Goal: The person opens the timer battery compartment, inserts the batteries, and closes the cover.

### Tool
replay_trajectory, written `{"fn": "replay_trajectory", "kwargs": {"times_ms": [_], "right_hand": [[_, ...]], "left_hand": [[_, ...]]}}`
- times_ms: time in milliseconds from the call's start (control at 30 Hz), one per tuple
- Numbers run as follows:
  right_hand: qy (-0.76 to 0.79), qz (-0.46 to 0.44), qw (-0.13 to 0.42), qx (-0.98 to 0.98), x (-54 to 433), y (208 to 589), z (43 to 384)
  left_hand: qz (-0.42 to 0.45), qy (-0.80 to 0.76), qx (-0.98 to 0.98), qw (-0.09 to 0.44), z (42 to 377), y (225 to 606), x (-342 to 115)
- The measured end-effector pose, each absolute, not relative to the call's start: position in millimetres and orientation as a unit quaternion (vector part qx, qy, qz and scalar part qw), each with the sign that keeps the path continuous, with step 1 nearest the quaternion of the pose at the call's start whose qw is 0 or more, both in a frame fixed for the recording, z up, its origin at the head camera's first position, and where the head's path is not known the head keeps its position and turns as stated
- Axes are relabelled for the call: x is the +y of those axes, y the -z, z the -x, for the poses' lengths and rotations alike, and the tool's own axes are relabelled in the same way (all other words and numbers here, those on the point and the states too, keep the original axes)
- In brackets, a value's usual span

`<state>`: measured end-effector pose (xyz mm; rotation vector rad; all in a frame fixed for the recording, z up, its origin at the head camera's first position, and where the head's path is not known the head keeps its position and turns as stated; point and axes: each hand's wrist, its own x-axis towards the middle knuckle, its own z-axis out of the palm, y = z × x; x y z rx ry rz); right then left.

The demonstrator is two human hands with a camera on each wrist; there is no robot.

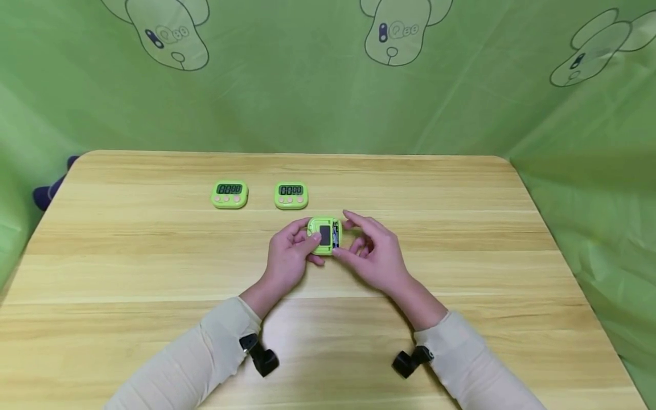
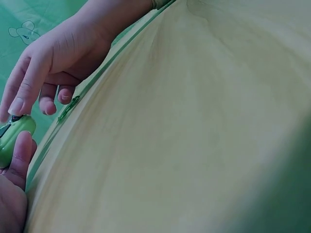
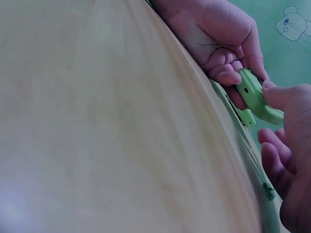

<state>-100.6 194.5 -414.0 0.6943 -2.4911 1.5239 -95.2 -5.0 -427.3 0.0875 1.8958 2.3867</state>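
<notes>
A green digital timer [image 1: 325, 236] is turned back side up, showing a dark square patch and an uncovered battery slot. Inside the slot on its right side lies a dark battery [image 1: 336, 234]. My left hand [image 1: 288, 256] grips the timer from the left, thumb on its back and fingers beneath. The thumb of my right hand [image 1: 376, 259] touches the lower end of the slot, while its index finger extends past the upper right corner and the other fingers curl loosely. In the right wrist view the timer's green edge [image 3: 252, 94] shows between both hands.
Two more green timers stand farther back on the wooden table [image 1: 154, 256]: one on the left [image 1: 229, 195], one nearer the middle [image 1: 291, 196], both with screens up. A green curtain [image 1: 307, 102] hangs behind the table.
</notes>
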Motion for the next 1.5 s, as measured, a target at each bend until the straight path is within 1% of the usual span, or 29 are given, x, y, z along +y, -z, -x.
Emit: {"fn": "replay_trajectory", "kwargs": {"times_ms": [200, 333, 433, 533, 633, 767, 833, 1033, 1233, 1333, 1500], "right_hand": [[-0.465, -0.232, 0.032, -0.854, 193, 408, 105], [-0.49, -0.199, 0.022, -0.849, 189, 401, 108], [-0.509, -0.183, 0.034, -0.841, 189, 401, 111], [-0.505, -0.187, 0.054, -0.841, 191, 406, 115], [-0.498, -0.183, 0.073, -0.845, 195, 403, 115], [-0.482, -0.138, 0.104, -0.859, 206, 401, 114], [-0.462, -0.105, 0.105, -0.874, 213, 400, 113], [-0.413, -0.034, 0.046, -0.909, 224, 399, 110], [-0.431, -0.016, 0.0, -0.902, 223, 397, 111], [-0.455, -0.018, -0.015, -0.89, 222, 396, 110], [-0.51, -0.021, -0.012, -0.86, 218, 398, 108]], "left_hand": [[-0.03, -0.784, 0.617, 0.052, 96, 426, -5], [-0.038, -0.79, 0.609, 0.055, 96, 425, -3], [-0.042, -0.79, 0.609, 0.057, 96, 426, -2], [-0.043, -0.783, 0.617, 0.055, 96, 425, -2], [-0.042, -0.777, 0.626, 0.05, 96, 425, -3], [-0.041, -0.775, 0.629, 0.045, 97, 424, -3], [-0.042, -0.774, 0.63, 0.044, 97, 424, -4], [-0.039, -0.771, 0.634, 0.044, 97, 424, -5], [-0.035, -0.773, 0.632, 0.045, 96, 425, -5], [-0.035, -0.775, 0.63, 0.046, 96, 426, -5], [-0.035, -0.776, 0.628, 0.047, 95, 426, -4]]}}
